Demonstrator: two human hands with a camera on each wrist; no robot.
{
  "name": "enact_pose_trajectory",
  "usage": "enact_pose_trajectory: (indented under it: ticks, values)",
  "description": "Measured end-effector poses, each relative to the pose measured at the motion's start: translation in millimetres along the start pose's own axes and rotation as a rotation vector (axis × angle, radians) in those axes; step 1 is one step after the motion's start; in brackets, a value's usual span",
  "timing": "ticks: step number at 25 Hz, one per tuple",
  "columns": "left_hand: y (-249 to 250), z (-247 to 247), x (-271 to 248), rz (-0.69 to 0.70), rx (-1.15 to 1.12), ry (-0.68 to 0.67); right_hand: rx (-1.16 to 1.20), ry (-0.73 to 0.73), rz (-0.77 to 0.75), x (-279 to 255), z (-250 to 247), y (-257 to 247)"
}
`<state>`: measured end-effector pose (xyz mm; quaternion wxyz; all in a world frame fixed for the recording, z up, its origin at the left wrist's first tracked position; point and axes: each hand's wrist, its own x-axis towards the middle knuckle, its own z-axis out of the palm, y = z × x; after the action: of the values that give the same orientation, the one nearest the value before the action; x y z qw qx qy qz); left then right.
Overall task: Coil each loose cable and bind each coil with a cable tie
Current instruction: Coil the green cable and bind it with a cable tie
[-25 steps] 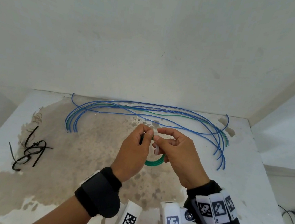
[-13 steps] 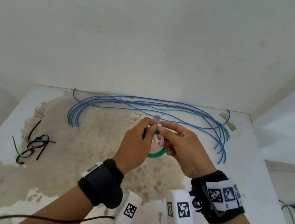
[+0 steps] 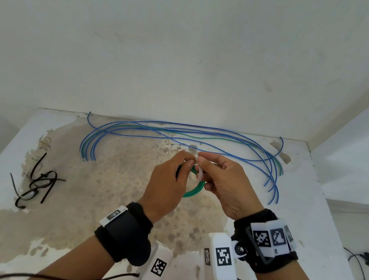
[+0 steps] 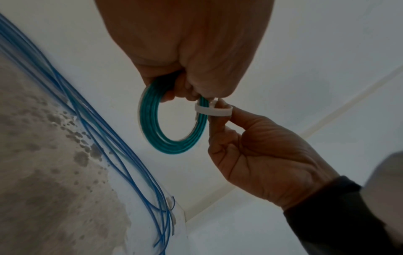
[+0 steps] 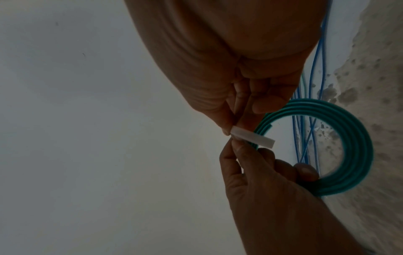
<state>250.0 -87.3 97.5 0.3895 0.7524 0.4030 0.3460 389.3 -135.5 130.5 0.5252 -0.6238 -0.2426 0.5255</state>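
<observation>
One round coil of teal-green plastic-coated cable (image 4: pixel 172 124) hangs in the air between both hands, above the stained white table (image 3: pixel 321 226). It is wound in several flat, tidy turns lying side by side, leaving an open ring in the middle. A flat white plastic cable tie (image 4: pixel 212 110) wraps across the turns at the top of the coil, its strap forming a small loose loop with a free square-cut end sticking out.

Fingers of the left hand (image 3: pixel 168 184) curl round the coil's upper arc, and its thumb and forefinger pinch close at the tie. Just beside it, touching at the fingertips, the right hand (image 3: pixel 226 187) pinches the white strap between thumb and forefinger, its other fingers curled in toward the palm.

Beyond both hands, near the wall, several long loose blue cables (image 3: pixel 179 137) lie spread in a wide arc on the table, with a thin green cable (image 3: pixel 202 137) among them. Well apart to the left of the left hand sits a small tangle of black cable ties (image 3: pixel 37 180).
</observation>
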Motion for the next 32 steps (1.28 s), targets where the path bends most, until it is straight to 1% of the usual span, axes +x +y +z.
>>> enact_pose_trajectory:
  ticks: [3,10,12,15,18,21,23,25,26,28,30,32]
  values:
    - [-1,-3,2,-0.040,-0.001,-0.046,-0.025,-0.045,0.032,0,0,-1]
    - [3,-11,4,-0.062,-0.013,-0.133,-0.207,-0.012,0.086,9,-6,-12]
    - [7,-14,3,-0.065,-0.006,-0.146,-0.234,0.001,0.084,14,-8,-15]
    - [12,-16,5,-0.064,-0.004,-0.151,-0.233,-0.024,0.066,18,-7,-19]
    - [15,-16,2,-0.050,0.015,-0.173,-0.194,0.040,0.017,27,-7,-26]
    - [13,-12,-2,-0.097,-0.041,-0.193,-0.131,0.126,-0.020,32,-9,-33]
    - [9,-11,1,-0.161,-0.142,-0.181,-0.108,0.089,0.005,30,-8,-33]
    - [6,-12,5,-0.200,-0.180,-0.167,-0.191,-0.028,0.045,27,-11,-30]
    - [5,-13,6,-0.207,-0.172,-0.168,-0.261,-0.095,0.033,25,-14,-26]
    - [2,-14,5,-0.219,-0.153,-0.173,-0.381,-0.169,-0.071,20,-16,-20]
    - [1,-13,4,-0.240,-0.152,-0.178,-0.415,-0.145,-0.191,19,-16,-15]
    - [2,-12,5,-0.252,-0.154,-0.187,-0.370,-0.126,-0.274,18,-12,-12]
